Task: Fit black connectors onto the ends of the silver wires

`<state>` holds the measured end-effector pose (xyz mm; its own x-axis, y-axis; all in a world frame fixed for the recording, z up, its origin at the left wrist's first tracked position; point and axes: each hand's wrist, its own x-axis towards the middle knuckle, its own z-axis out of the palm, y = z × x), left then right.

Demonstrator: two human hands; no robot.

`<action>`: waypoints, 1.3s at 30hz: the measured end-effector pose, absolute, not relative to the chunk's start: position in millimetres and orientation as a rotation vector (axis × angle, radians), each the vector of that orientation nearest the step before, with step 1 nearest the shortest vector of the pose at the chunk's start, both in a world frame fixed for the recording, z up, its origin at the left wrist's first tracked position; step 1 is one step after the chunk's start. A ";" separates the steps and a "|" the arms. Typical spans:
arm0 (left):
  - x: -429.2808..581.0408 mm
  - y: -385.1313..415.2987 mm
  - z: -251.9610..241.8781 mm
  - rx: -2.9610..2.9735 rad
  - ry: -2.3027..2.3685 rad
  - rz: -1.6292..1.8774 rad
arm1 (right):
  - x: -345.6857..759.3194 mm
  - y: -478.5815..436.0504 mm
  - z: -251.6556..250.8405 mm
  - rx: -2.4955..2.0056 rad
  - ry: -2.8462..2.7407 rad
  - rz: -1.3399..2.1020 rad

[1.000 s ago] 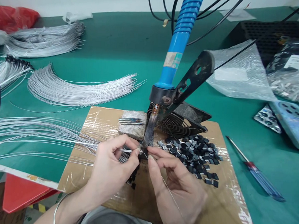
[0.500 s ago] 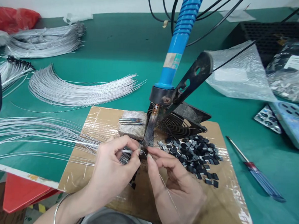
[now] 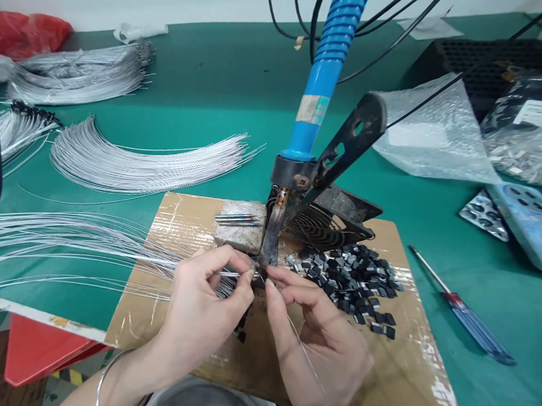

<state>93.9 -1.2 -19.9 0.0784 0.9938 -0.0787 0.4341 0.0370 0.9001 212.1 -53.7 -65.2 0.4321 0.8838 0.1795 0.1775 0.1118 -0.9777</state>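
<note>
In the head view my left hand (image 3: 209, 306) pinches the end of a thin white wire (image 3: 228, 274) just under the tip of a blue-handled soldering iron (image 3: 273, 234). My right hand (image 3: 313, 328) is closed at the fingertips on a thin strand of solder wire (image 3: 301, 346), which trails across its palm. Both sets of fingertips nearly meet at the iron's tip. Something small and dark sits between them, mostly hidden. More white wires (image 3: 113, 230) run off to the left from behind my left hand.
A cardboard sheet (image 3: 407, 370) carries a pile of small black connectors (image 3: 358, 276), a fan (image 3: 339, 216) and a wrapped block (image 3: 241, 235) with metal rods. A wire bundle (image 3: 149, 162) lies behind. To the right are a screwdriver (image 3: 470, 313) and a phone (image 3: 527, 219).
Almost nothing differs. Both hands stay at the iron's tip with their grips unchanged; the whole view has shifted very slightly.
</note>
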 end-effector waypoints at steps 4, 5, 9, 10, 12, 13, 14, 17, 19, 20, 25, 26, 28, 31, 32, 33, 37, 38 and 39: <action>92.0 -2.2 -23.0 1.547 1.523 0.795 | 212.4 -53.5 -64.8 -1.384 -1.028 0.694; 91.7 -2.3 -23.3 1.553 1.523 0.793 | 212.3 -53.2 -64.8 -1.383 -1.024 0.693; 92.5 -1.8 -22.3 1.564 1.508 0.815 | 211.2 -51.8 -65.0 -1.390 -1.003 0.674; 92.8 -1.7 -21.8 1.562 1.500 0.820 | 211.0 -51.7 -64.9 -1.390 -1.003 0.672; 93.2 -2.0 -20.7 1.549 1.483 0.831 | 210.7 -51.8 -64.8 -1.392 -1.004 0.670; 93.2 -2.3 -20.3 1.544 1.479 0.835 | 210.7 -52.0 -64.8 -1.392 -1.003 0.668; 93.0 -2.7 -20.0 1.543 1.479 0.837 | 210.6 -52.2 -64.8 -1.392 -1.004 0.665; 92.0 -4.0 -20.3 1.555 1.487 0.832 | 210.2 -52.7 -65.2 -1.380 -1.010 0.643; 91.4 -4.3 -21.1 1.566 1.491 0.831 | 209.8 -52.6 -65.5 -1.378 -0.999 0.639; 91.1 -4.2 -21.5 1.572 1.491 0.829 | 209.7 -52.5 -65.5 -1.377 -0.993 0.639; 91.6 -3.2 -22.1 1.584 1.508 0.796 | 210.3 -51.9 -65.6 -1.372 -1.005 0.656; 91.9 -3.1 -22.0 1.580 1.506 0.793 | 210.4 -51.8 -65.7 -1.378 -1.008 0.657; 92.6 -3.1 -21.7 1.572 1.497 0.790 | 210.3 -51.5 -66.1 -1.381 -1.004 0.653; 92.9 -3.1 -21.6 1.581 1.498 0.797 | 210.0 -51.0 -66.6 -1.363 -0.993 0.652; 92.7 -3.1 -21.6 1.588 1.502 0.800 | 210.0 -51.0 -66.9 -1.353 -0.997 0.644; 92.5 -3.1 -21.7 1.594 1.505 0.803 | 210.2 -51.0 -67.1 -1.347 -1.005 0.637; 91.5 -3.3 -22.0 1.604 1.514 0.806 | 211.5 -51.4 -69.0 -1.337 -1.030 0.629; 91.5 -3.3 -22.1 1.601 1.511 0.811 | 211.7 -51.5 -69.5 -1.334 -1.031 0.633; 91.5 -3.3 -22.0 1.597 1.506 0.818 | 211.8 -51.6 -69.9 -1.327 -1.029 0.635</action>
<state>91.5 -3.3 -22.0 0.0916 0.9942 -0.0571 0.4934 0.0045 0.8698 211.8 -51.6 -69.9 0.4454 0.8627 0.2396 0.1735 0.1793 -0.9684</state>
